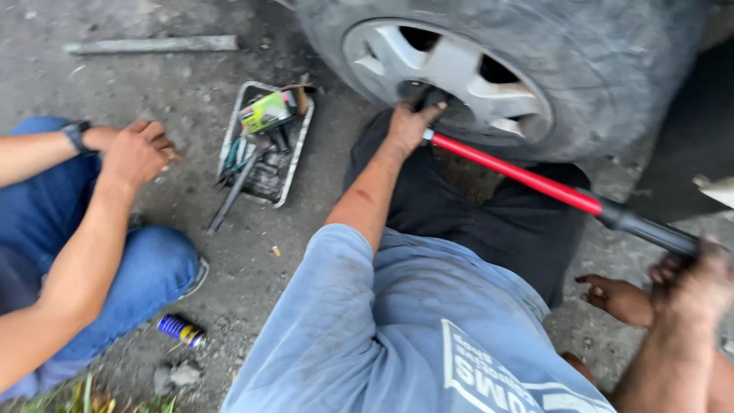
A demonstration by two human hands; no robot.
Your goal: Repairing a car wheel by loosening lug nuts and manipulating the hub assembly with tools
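Observation:
A car wheel (pixel 489 76) with a silver rim and a dusty tyre lies ahead of me. A long wrench with a red shaft (pixel 520 177) and a black handle runs from the hub down to the right. My left hand (pixel 409 122) grips the wrench's head end right at the hub. My right hand (pixel 688 279), blurred, closes around the black handle (pixel 650 229) at the far right. My blue shirt (pixel 397 329) fills the bottom centre.
A co-worker in blue jeans (pixel 115 268) squats at left, a hand (pixel 136 153) held above the ground. A metal tray (pixel 264 145) of tools, a small blue spray can (pixel 182 330), a black cloth (pixel 489 222) and a grey bar (pixel 153 46) lie on the gritty ground.

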